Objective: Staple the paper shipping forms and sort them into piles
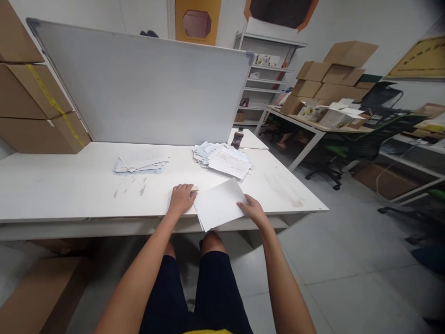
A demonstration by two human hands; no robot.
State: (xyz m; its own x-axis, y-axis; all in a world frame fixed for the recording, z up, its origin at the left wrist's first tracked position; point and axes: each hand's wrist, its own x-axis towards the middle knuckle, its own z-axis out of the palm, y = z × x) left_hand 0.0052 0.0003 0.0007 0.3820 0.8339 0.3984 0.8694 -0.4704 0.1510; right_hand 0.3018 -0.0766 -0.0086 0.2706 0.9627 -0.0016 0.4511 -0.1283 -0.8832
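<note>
White paper (219, 204), flat and smooth with straight sides, was at the front of the desk (79, 188), one corner poking past the edge. A second edge peeked out under it, so it looked like at least two sheets. The right hand (252, 209) pinched its right side between thumb and fingers. The left hand (182, 198) was curled around one small, pale block (195, 189) just beside the paper; its fingers hid most of the block. Behind were two paper piles: a thin, flat one (139, 163) on the left and a fatter, messy one (227, 160) on the right. One dark bottle (238, 138) stood near the messy pile. One big, smooth whiteboard (146, 88) stood at the back.
</note>
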